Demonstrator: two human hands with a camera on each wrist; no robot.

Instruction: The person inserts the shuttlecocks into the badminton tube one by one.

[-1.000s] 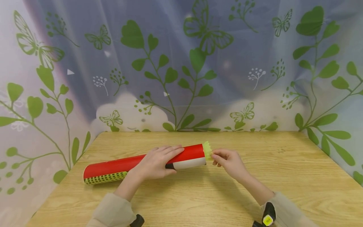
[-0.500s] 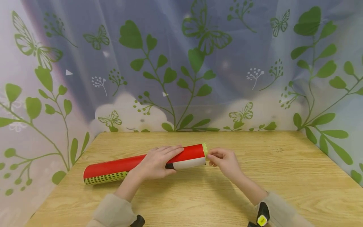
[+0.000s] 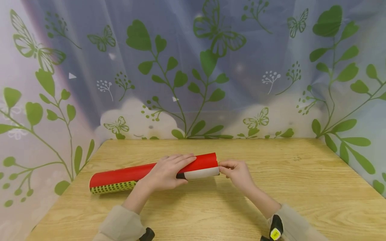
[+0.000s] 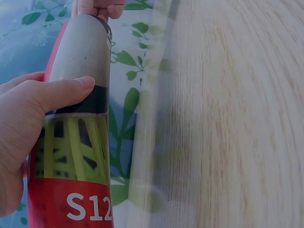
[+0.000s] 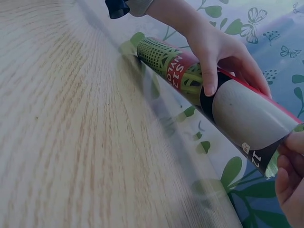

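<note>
A red shuttlecock tube point(image 3: 205, 162) lies at a slant over the table, its printed side marked S12. My left hand point(image 3: 165, 173) grips it round the middle, thumb along the near side, as the left wrist view shows point(image 4: 78, 54) of the tube's grey panel. At the tube's right mouth, my right hand point(image 3: 238, 172) has thumb and fingertips together, right at the rim. Between them and the mouth, a sliver of yellow-green shuttlecock skirt point(image 5: 272, 167) shows in the right wrist view. The rest of the shuttlecock is hidden inside the tube.
The wooden table point(image 3: 301, 187) runs back to a curtain point(image 3: 193, 83) printed with leaves and butterflies. Black wrist cameras are strapped at both sleeves point(image 3: 119, 222).
The yellow-green shuttlecock has slid leftward into the tube, its skirt passing out of the head view. My right hand moved left with it to the rim; my left hand kept its hold.
</note>
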